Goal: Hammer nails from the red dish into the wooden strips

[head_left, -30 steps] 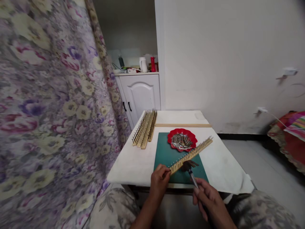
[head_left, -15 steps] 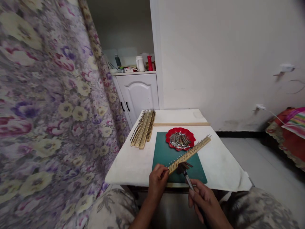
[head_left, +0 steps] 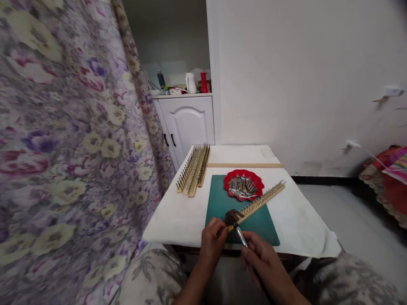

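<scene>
My right hand (head_left: 262,258) is closed round the handle of a claw hammer (head_left: 234,218). The hammer's dark head is over the near end of a wooden strip (head_left: 254,206), beside my left fingertips. Rows of upright nails stand along this strip, which lies slantwise on a green mat (head_left: 219,197). At the strip's near end, my left hand (head_left: 212,240) is pinched closed; whatever its fingertips hold is too small to make out. Just beyond the strip, a red scalloped bowl (head_left: 227,180) holds many loose nails (head_left: 243,187).
Several nail-studded wooden strips (head_left: 193,169) lie side by side at the table's left. A bare wooden strip (head_left: 244,165) crosses the back of the white-covered table (head_left: 174,220). A floral curtain (head_left: 70,148) hangs at left; a white cabinet (head_left: 192,123) stands behind.
The hammer head has moved left and slightly up, from beside the strip to over its near end by my left fingertips. My left hand keeps its pinch. The view has shifted slightly.
</scene>
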Motion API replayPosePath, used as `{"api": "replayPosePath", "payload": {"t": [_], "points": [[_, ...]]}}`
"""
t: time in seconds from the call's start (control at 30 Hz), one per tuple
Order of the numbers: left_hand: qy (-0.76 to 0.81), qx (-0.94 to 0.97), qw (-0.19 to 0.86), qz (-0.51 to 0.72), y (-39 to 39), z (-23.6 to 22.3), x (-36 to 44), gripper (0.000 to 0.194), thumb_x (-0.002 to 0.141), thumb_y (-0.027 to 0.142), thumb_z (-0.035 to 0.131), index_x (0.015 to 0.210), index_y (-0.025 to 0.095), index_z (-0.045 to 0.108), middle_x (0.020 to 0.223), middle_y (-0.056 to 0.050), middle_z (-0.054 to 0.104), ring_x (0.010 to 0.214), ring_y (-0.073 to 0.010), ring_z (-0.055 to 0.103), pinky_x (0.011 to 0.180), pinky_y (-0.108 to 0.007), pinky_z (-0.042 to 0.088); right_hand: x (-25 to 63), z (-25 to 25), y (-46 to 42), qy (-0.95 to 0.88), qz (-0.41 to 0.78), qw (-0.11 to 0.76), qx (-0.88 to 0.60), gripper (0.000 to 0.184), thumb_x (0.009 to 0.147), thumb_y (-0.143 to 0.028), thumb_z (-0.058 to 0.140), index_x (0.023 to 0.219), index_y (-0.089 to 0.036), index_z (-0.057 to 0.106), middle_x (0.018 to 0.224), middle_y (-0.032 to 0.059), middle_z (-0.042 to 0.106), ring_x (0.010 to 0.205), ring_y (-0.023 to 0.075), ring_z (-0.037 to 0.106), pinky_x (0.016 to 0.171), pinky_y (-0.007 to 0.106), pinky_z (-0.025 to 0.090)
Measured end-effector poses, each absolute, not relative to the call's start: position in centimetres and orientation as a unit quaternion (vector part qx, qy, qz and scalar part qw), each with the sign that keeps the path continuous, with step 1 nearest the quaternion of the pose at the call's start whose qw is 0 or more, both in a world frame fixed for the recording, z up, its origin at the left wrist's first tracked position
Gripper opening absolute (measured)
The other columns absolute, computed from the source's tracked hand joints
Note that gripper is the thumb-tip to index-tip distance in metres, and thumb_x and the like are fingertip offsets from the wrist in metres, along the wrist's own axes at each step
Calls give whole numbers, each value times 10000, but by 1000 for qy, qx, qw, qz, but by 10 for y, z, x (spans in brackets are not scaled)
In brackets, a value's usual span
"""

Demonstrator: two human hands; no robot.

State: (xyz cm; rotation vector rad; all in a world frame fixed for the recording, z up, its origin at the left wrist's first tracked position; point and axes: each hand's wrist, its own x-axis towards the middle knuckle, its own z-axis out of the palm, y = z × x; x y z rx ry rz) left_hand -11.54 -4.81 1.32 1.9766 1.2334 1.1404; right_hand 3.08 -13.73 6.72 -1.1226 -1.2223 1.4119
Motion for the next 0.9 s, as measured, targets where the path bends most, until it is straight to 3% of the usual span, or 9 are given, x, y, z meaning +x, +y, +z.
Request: {"api": "replayPosePath", "payload": {"t": [0.4,0.9], "points": [[445,738,269,430,-49,11,-116,170,813,170,510,676,170,611,724,-18,542,660,-118,519,582,-209,396,33,85,-140,-520,547,453,-475,345,880,-448,476,1107,-190,502,613,-63,563,268,32,357,289,153,217],[458,735,263,425,-48,10,-116,173,784,138,504,627,168,570,688,1,517,607,-103,474,545,-196,365,30,73,-137,-530,548,441,-473,323,898,-422,452,1114,-186,497,591,-71,568,280,44,389,297,156,231]]}}
